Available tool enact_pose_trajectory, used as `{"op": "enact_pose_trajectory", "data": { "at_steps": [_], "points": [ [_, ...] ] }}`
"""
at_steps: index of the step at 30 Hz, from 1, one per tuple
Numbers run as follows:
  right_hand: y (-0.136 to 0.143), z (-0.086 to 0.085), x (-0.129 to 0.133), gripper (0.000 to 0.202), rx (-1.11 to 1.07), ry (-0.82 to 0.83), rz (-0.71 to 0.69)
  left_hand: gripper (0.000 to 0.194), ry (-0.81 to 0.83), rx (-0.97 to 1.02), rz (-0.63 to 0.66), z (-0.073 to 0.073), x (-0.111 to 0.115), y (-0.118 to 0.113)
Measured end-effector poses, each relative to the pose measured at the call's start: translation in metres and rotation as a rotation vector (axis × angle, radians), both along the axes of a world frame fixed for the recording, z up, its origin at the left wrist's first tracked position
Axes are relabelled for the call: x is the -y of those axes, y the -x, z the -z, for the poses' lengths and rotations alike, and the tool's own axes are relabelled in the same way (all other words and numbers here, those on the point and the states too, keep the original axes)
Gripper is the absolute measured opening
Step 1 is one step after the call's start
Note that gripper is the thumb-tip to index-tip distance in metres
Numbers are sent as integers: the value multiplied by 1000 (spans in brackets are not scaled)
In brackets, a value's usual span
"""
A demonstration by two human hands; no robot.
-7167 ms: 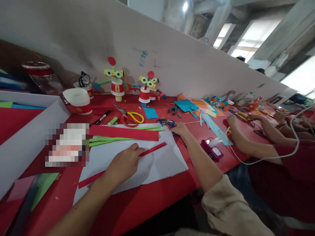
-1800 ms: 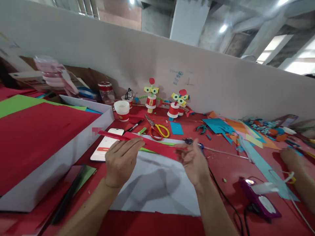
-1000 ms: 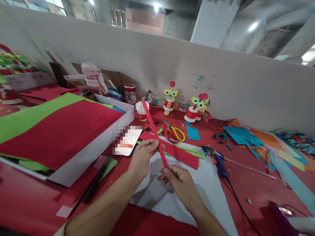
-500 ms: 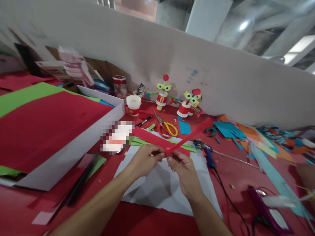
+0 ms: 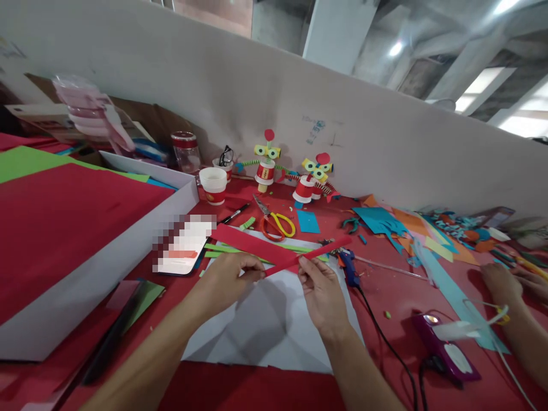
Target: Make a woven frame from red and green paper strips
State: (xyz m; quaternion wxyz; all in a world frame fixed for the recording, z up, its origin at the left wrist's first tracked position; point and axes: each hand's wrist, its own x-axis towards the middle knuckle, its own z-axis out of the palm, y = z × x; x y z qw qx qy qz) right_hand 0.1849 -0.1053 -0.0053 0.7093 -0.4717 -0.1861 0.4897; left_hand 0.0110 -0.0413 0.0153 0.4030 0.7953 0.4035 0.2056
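Note:
Between my two hands stretches a narrow red paper strip (image 5: 282, 265), slanting up to the right. My left hand (image 5: 235, 275) pinches its lower left end. Farther along, my right hand (image 5: 319, 288) grips it between thumb and fingers, and the free end sticks out past that hand. Below both hands lies a white sheet (image 5: 265, 325). A wider red paper piece (image 5: 248, 242) and several green paper strips (image 5: 218, 249) lie across its far edge. Just beyond are scissors (image 5: 274, 221) with red and yellow handles.
A white box (image 5: 141, 231) with coloured paper stands left, near a phone (image 5: 182, 251). At right are a blue glue gun (image 5: 350, 268), a purple power strip (image 5: 447, 348) and another person's hand (image 5: 500, 282). Paper-cup figures (image 5: 265, 170) and stacked cups (image 5: 213, 185) stand along the wall.
My hands have moved apart along the red strip, which now lies lower and straighter. The camera view has shifted right, bringing more of the other person's arms into sight.

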Motion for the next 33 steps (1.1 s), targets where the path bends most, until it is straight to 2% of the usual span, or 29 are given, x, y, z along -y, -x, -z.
{"op": "enact_pose_trajectory", "data": {
  "at_steps": [5, 8, 14, 19, 23, 25, 27, 30, 33],
  "points": [
    [9, 6, 1, 12, -18, -76, -88, 26, -17, 93, -43, -1, 6, -6],
    [17, 8, 2, 13, 7, -88, -146, 21, -29, 130, -69, 2, 9, -9],
    [20, 7, 3, 15, 41, -98, -176, 20, -109, 138, -112, 2, 14, -12],
    [5, 3, 2, 17, 87, -101, -84, 20, -141, 44, -158, -1, 12, -9],
    [-20, 1, -1, 17, 161, -111, 99, 20, -189, -7, -190, 0, 9, -6],
    [-31, -2, -1, 18, 367, -147, 218, 19, -234, -57, -205, 2, 8, -6],
    [-37, -6, 0, 20, 759, -205, 246, 19, -285, -110, -223, 3, 8, -6],
    [-36, -11, 4, 12, 1417, -254, 118, 19, -357, -135, -182, 2, 9, -7],
    [-29, -11, 6, 6, 1713, -272, 19, 20, -423, -112, -105, 3, 10, -9]
  ]
}}
